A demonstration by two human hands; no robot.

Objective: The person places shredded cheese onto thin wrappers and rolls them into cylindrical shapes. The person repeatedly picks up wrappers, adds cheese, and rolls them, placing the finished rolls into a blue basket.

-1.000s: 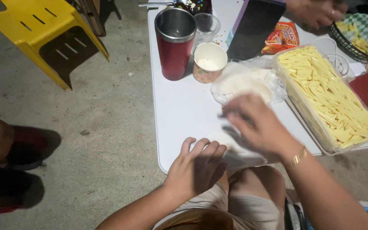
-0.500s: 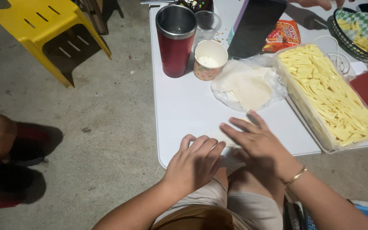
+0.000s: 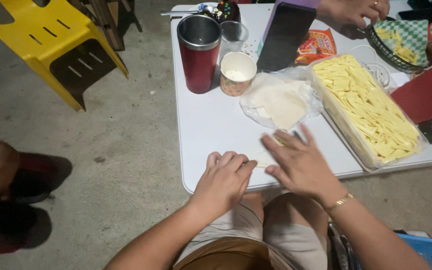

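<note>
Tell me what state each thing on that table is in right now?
Left hand: flat on the wrapper, holding nothing.
Right hand: spread on the wrapper.
Wrapper: flat, cheese stick on it.
Tumbler: upright, lidless.
Paper cup: upright, open.
Wrapper bag: open.
Cheese container: uncovered, full.

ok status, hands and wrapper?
Left hand and right hand flat on pale wrapper at table edge. Yellow strip under right fingers. Nothing blocking.
</note>
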